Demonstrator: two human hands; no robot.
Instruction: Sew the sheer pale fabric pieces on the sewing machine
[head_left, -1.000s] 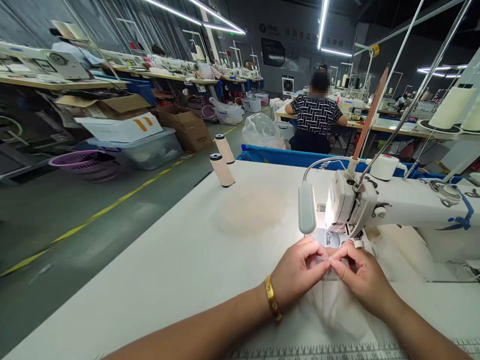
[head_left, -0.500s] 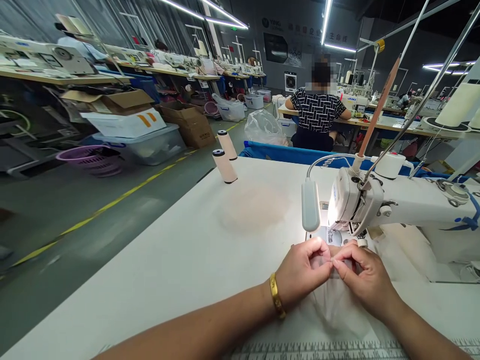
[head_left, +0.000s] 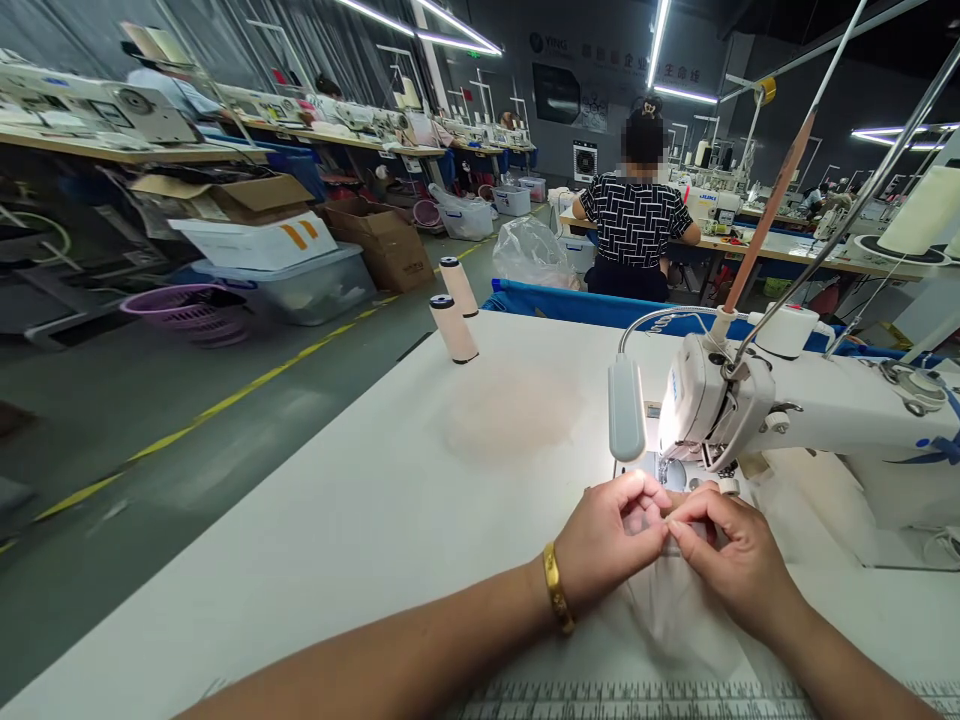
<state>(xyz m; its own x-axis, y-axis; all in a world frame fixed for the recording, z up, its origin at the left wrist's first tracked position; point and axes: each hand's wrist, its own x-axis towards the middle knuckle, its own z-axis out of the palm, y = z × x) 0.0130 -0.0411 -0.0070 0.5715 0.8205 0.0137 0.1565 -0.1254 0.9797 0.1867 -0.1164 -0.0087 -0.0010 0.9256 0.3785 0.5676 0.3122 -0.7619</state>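
Thin, pale, see-through fabric [head_left: 679, 610] hangs down from my fingertips over the white table. My left hand [head_left: 619, 530], with a gold bracelet at the wrist, pinches its upper edge between thumb and forefinger. Right beside it, my right hand [head_left: 731, 550] pinches the same edge, and the two sets of fingertips almost touch. Both hands are just in front of the needle area of a white sewing machine [head_left: 705, 400], whose lamp [head_left: 626, 410] lights the spot. The exact fold between the fingertips is too small to make out.
Two pale pink thread cones [head_left: 454, 330] stand at the table's far left edge. A sheer, pale piece of cloth [head_left: 514, 415] lies left of the machine. A printed ruler strip [head_left: 637, 700] runs along the front edge. Ahead, a person [head_left: 637, 220] sits at another machine.
The hands hold nearly the same pinch on the fabric, with only slight finger movement. The whole view has shifted slightly.
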